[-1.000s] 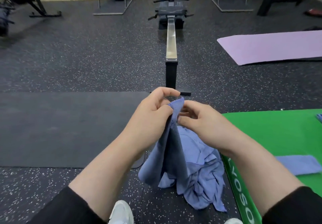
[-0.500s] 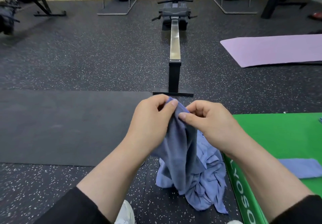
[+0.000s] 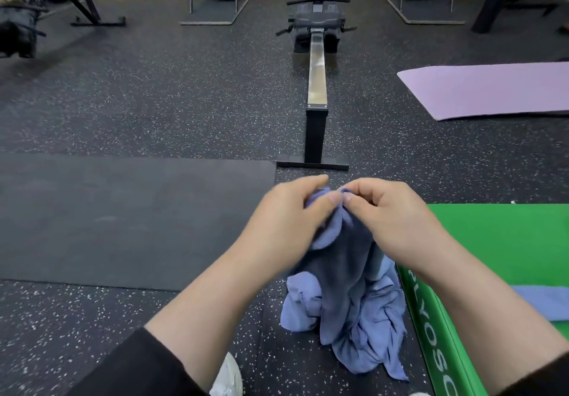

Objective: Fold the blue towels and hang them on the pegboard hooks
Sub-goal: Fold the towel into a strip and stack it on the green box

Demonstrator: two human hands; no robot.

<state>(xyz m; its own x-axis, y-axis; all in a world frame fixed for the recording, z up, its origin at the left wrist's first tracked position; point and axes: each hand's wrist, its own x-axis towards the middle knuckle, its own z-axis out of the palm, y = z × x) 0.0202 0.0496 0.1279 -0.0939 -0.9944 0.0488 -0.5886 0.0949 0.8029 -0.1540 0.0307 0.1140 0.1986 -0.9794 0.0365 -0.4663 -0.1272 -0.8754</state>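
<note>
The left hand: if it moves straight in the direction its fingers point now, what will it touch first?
The left hand points right, toward the right hand. Both pinch the blue towel with fingertips nearly meeting, so it would probably meet the right hand's fingertips first.

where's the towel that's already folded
In the head view the folded blue towel lies flat on the green mat at the far right edge, right of the right hand and the crumpled towel pile.

I see my left hand (image 3: 289, 220) and right hand (image 3: 391, 220) pinching one blue towel (image 3: 345, 275) at centre frame, above crumpled towels (image 3: 363, 334) at lower centre.
</note>
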